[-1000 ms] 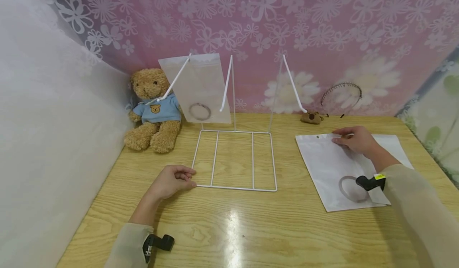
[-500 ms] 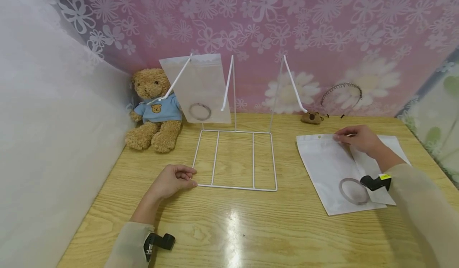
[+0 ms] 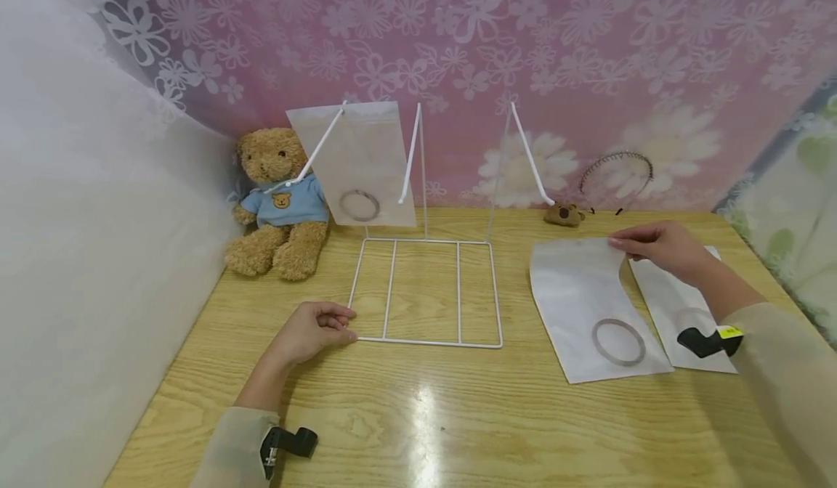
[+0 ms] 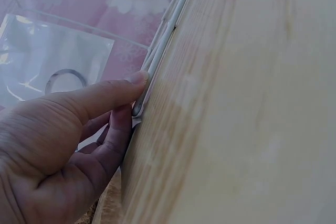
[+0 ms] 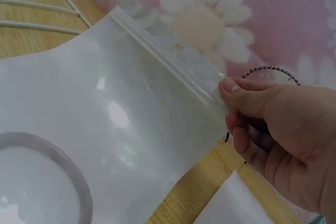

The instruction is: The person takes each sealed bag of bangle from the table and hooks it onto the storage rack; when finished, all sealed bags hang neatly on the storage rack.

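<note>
Right wrist, bag (image 5: 139,103), corner between fingers (image 5: 241,139)

Showing glossy plastic on pouch (image 3: 575,292), looking like smooth metal on rack (image 3: 425,240), gleaming as wood on worktop (image 3: 366,415)

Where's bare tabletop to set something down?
Free: the table in front of the rack; also a strip between rack and held bag. Crowded: back left, teddy bear and hanging bag; right, held bag beside flat bag.
</note>
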`<state>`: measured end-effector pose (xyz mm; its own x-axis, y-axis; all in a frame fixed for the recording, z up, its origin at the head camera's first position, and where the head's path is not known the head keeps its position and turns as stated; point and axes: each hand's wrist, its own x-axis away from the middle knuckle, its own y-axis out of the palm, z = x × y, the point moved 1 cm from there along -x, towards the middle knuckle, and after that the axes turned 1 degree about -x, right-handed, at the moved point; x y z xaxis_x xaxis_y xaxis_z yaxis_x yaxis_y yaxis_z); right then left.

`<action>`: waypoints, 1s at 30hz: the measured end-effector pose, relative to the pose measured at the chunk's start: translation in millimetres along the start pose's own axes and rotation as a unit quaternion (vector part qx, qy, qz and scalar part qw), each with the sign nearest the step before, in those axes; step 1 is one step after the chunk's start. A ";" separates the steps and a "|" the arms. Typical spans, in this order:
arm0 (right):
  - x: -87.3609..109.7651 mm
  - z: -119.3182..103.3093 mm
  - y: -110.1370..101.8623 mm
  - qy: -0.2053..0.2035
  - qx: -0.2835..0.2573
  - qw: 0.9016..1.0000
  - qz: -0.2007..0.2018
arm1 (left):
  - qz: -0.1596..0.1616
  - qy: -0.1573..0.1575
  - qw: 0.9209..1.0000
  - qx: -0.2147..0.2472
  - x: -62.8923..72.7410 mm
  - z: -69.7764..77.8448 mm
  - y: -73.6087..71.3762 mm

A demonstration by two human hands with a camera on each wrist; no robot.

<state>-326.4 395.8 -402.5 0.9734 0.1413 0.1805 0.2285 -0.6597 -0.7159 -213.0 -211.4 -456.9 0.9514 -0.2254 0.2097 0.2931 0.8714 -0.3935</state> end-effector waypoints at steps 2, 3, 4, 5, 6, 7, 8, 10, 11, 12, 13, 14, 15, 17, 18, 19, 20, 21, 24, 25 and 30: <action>6.6 -2.8 -3.9 -0.003 -0.006 1.000 0.003 | -0.003 0.004 1.000 -0.001 0.3 0.8 0.2; 9.6 -4.2 -6.0 -0.006 -0.011 1.000 0.006 | -0.002 0.003 1.000 0.000 0.2 0.9 0.3; 12.7 -6.1 -8.0 -0.012 -0.013 1.000 0.009 | -0.002 0.004 1.000 -0.001 0.1 0.8 0.4; 15.3 -8.0 -9.8 -0.019 -0.020 1.000 0.011 | -0.002 0.003 1.000 -0.001 0.0 0.2 0.6; 18.0 -10.0 -11.8 -0.026 -0.024 0.999 0.012 | 0.000 0.000 1.000 -0.001 -0.1 -0.1 0.7; 20.4 -12.3 -13.5 -0.029 -0.026 0.999 0.017 | 0.002 -0.002 1.000 0.000 -0.2 -0.5 0.9; 23.0 -15.1 -15.2 -0.034 -0.023 0.999 0.023 | 0.003 -0.003 1.000 -0.001 -0.4 -1.0 0.9; 28.7 -21.1 -18.6 -0.044 -0.019 0.998 0.030 | 0.002 -0.003 1.000 -0.002 -0.8 -1.7 0.7; 31.9 -24.5 -20.0 -0.049 -0.017 0.998 0.033 | 0.003 -0.005 1.000 0.000 -0.9 -1.8 0.7; 35.3 -28.0 -21.5 -0.052 -0.015 0.998 0.037 | 0.003 -0.006 1.000 0.000 -0.8 -1.7 0.6; 38.4 -31.5 -22.6 -0.058 -0.017 0.997 0.042 | 0.002 -0.006 1.000 0.001 -0.8 -1.7 0.4; 41.8 -35.5 -23.5 -0.065 -0.019 0.997 0.046 | 0.001 -0.006 1.000 0.001 -0.4 -1.4 0.1; 44.8 -39.0 -24.2 -0.071 -0.026 0.996 0.046 | 0.001 -0.005 1.000 0.000 0.0 -1.3 -0.1; 51.0 -45.8 -24.9 -0.080 -0.037 0.995 0.055 | 0.003 -0.008 1.000 -0.001 0.6 -1.1 -0.4; 54.3 -49.4 -25.3 -0.085 -0.044 0.994 0.057 | 0.003 -0.007 1.000 -0.003 1.1 -0.9 -0.8; 58.1 -53.3 -25.8 -0.089 -0.050 0.993 0.059 | 0.003 -0.005 1.000 -0.004 1.4 -0.7 -1.1; 62.1 -57.1 -26.5 -0.093 -0.053 0.992 0.061 | 0.002 -0.003 1.000 -0.006 1.7 -0.5 -1.2; 66.2 -60.7 -27.5 -0.096 -0.055 0.992 0.064 | 0.002 -0.002 1.000 -0.007 1.9 -0.2 -1.3; 80.0 -71.3 -31.5 -0.107 -0.062 0.990 0.072 | 0.000 0.004 1.000 -0.004 2.1 1.8 -0.8; 84.4 -74.4 -32.8 -0.112 -0.060 0.989 0.076 | -0.001 0.005 1.000 -0.003 2.1 2.3 -0.4; 103.6 -87.7 -35.5 -0.149 -0.055 0.983 0.089 | -0.004 0.002 1.000 -0.005 2.0 2.5 0.5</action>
<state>-235.2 369.2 -299.2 0.9638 0.2147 -0.1583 0.0662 -0.7675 -0.6376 -211.2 -210.3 -454.4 0.9493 -0.2345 0.2095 0.3022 0.8648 -0.4010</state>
